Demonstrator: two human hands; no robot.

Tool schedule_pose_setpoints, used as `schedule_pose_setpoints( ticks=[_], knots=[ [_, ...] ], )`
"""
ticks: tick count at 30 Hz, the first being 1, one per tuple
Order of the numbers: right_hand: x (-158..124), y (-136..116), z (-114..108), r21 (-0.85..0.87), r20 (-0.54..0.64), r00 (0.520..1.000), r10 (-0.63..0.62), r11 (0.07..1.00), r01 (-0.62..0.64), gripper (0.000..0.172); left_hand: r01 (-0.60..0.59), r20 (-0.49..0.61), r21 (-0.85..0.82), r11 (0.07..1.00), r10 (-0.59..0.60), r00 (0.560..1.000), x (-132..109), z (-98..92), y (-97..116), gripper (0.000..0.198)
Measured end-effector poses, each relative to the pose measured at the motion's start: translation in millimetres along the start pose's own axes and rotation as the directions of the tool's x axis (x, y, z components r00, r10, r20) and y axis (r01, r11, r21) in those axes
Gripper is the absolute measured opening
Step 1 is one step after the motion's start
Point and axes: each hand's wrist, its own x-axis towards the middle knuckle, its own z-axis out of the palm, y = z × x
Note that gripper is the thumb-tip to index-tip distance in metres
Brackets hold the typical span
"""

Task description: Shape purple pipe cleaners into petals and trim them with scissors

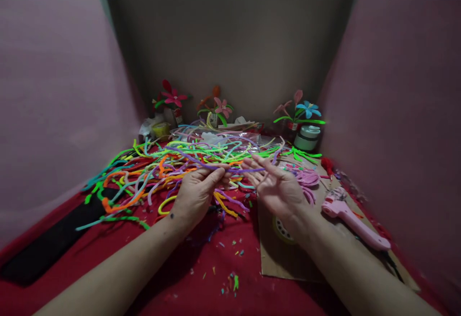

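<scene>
My left hand (197,192) pinches a purple pipe cleaner (192,159) between thumb and fingers, above the table. The pipe cleaner runs from upper left of that hand across to the right, where it meets the fingers of my right hand (279,186). That right hand is palm up with its fingers stretched out and apart; whether it touches the stem I cannot tell. Just beyond both hands spreads a tangled heap of pipe cleaners (144,174) in green, orange, yellow, pink and other colours. Pink looped pipe cleaners (307,177) lie beside my right hand.
A pink glue gun (360,222) lies on a cardboard sheet (288,265) at right, near a partly hidden yellow tape roll (283,232). A black strip (57,237) is at left. Pipe-cleaner flowers (173,96) and a lidded jar (307,137) stand at the back. Scraps dot the red cloth (187,287).
</scene>
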Motion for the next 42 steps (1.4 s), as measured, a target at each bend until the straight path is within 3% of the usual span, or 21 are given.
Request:
schedule_pose_setpoints(
  ticks=[5,11,14,17,22,25,34,36,38,42],
  knots=[
    [-9.3,22.6,4.6,-0.241,0.089,0.995,-0.036,0.969,0.056,0.011,-0.012,0.074,0.091,0.996,0.005,0.997,-2.7,0.2,-6.5,0.019],
    [-9.1,23.7,1.2,-0.381,0.043,0.998,-0.038,0.923,0.051,0.015,-0.022,0.162,0.208,0.978,-0.012,0.987,-7.0,0.2,-6.5,0.016],
    [-11.1,22.9,-0.7,-0.572,0.072,0.997,-0.023,0.818,0.06,0.016,-0.02,0.161,0.253,0.967,-0.021,0.987,-6.4,-1.1,-2.9,0.014],
    [-13.3,23.8,-2.8,-0.763,0.121,0.992,0.018,0.641,0.081,0.013,0.027,0.197,0.303,0.953,-0.09,0.976,-4.9,-3.5,0.7,0.013],
    [-14.7,27.1,-7.6,-0.87,0.334,0.942,0.028,0.393,0.297,0.017,0.045,0.275,0.366,0.93,-0.155,0.949,-2.8,-6.0,2.3,0.016],
    [-16.7,26.4,-7.3,-0.879,0.391,0.918,0.066,0.324,0.35,0.022,0.041,0.316,0.333,0.942,-0.153,0.936,-2.3,-5.9,0.8,0.017],
    [-23.5,15.0,1.8,-0.907,0.415,0.898,0.143,0.138,0.397,0.026,0.086,0.355,0.285,0.954,-0.189,0.916,-5.7,-4.6,1.9,0.012],
    [-23.0,13.8,2.9,-0.922,0.382,0.908,0.169,0.134,0.363,0.024,0.108,0.348,0.276,0.955,-0.204,0.915,-6.5,-5.7,-0.1,0.012],
    [-21.9,13.1,3.3,-0.942,0.308,0.925,0.221,0.205,0.264,0.023,0.133,0.337,0.259,0.957,-0.219,0.916,-7.1,-7.1,-2.3,0.013],
    [-19.9,12.4,1.9,-0.79,0.225,0.893,0.389,0.61,-0.066,0.018,0.21,0.303,0.142,0.967,-0.244,0.921,-7.7,-7.3,-1.9,0.013]
  ],
)
